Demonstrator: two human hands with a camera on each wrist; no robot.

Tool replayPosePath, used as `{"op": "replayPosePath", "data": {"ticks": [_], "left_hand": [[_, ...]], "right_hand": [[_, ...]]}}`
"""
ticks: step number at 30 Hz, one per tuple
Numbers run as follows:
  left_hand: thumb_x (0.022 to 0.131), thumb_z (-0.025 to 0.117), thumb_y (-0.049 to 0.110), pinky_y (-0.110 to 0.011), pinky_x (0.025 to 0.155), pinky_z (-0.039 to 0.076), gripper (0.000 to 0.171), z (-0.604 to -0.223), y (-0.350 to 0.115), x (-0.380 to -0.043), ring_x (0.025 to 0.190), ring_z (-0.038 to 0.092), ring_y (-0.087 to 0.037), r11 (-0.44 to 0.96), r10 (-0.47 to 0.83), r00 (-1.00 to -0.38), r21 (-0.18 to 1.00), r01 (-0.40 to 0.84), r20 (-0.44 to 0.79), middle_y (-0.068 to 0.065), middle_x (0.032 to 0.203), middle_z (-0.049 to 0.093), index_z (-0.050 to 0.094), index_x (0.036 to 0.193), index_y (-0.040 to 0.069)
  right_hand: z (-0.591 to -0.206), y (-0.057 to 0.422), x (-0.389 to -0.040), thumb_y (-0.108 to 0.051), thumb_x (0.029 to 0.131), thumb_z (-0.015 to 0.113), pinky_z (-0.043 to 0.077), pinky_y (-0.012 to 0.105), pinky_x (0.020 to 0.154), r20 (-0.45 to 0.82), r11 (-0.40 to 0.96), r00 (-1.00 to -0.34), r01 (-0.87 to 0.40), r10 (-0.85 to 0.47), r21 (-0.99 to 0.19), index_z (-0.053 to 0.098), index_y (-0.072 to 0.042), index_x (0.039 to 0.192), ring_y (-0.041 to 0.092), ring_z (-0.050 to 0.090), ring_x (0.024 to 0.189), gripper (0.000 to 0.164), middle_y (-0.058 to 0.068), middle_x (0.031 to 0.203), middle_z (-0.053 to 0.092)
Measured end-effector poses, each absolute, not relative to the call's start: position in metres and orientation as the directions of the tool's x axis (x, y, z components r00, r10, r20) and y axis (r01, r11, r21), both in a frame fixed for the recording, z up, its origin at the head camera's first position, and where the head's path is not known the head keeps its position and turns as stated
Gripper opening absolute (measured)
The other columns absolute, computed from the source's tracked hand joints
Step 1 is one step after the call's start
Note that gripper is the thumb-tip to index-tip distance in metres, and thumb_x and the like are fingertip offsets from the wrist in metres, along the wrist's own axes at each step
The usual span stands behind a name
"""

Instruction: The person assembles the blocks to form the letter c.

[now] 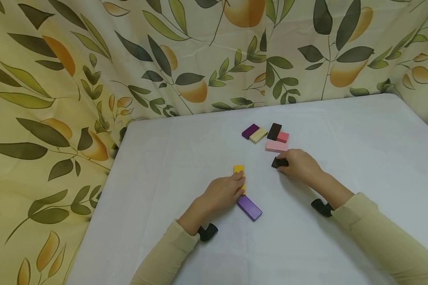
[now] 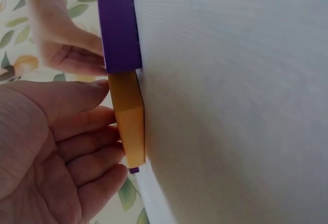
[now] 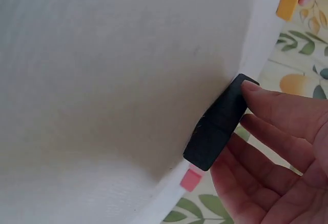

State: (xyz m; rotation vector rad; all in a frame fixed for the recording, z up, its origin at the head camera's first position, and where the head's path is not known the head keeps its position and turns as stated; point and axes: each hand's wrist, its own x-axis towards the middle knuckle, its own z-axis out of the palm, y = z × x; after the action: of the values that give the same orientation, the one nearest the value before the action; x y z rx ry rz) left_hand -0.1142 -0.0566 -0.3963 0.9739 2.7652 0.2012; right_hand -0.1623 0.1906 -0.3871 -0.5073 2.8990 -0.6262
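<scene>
At the frame's centre, the left hand (image 1: 222,190) rested loosely extended fingers on a yellow block (image 1: 238,168) meeting a violet block (image 1: 250,208); right of it, the right hand (image 1: 301,165) pinched a black block (image 1: 279,162). A light left touch seemed best, lest the pair shift.

Dim, muted light falls across a white surface (image 1: 185,146), casting soft shadows beneath both sleeves (image 1: 381,233); wrist views appear slightly blurred.
</scene>
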Motion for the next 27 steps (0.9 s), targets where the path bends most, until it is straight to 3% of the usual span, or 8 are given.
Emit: {"op": "replayPosePath", "data": {"ticks": [15, 27], "left_hand": [[0.096, 0.048, 0.028, -0.028, 0.098, 0.036, 0.043, -0.393, -0.057, -0.113, 0.127, 0.037, -0.014, 0.782, 0.620, -0.770, 0.205, 0.589, -0.151, -0.005, 0.142, 0.038, 0.049, 0.133, 0.006], [0.096, 0.049, 0.028, -0.027, 0.097, 0.037, 0.043, -0.395, -0.057, -0.115, 0.126, 0.039, -0.014, 0.780, 0.623, -0.769, 0.197, 0.594, -0.146, -0.005, 0.141, 0.039, 0.049, 0.134, 0.006]], "right_hand": [[-0.386, 0.172, -0.164, -0.001, 0.076, 0.072, 0.045, 0.048, 0.084, -0.046, 0.807, -0.893, -0.381, -0.447, -0.451, 0.065, 0.007, 0.105, 0.032, 0.058, 0.093, 0.030, 0.018, 0.100, 0.065], [-0.381, 0.161, -0.179, 0.004, 0.072, 0.074, 0.048, 0.045, 0.080, -0.065, 0.741, -0.801, -0.515, -0.595, -0.431, 0.068, 0.004, 0.099, 0.025, 0.057, 0.083, 0.028, 0.012, 0.092, 0.066]]}}
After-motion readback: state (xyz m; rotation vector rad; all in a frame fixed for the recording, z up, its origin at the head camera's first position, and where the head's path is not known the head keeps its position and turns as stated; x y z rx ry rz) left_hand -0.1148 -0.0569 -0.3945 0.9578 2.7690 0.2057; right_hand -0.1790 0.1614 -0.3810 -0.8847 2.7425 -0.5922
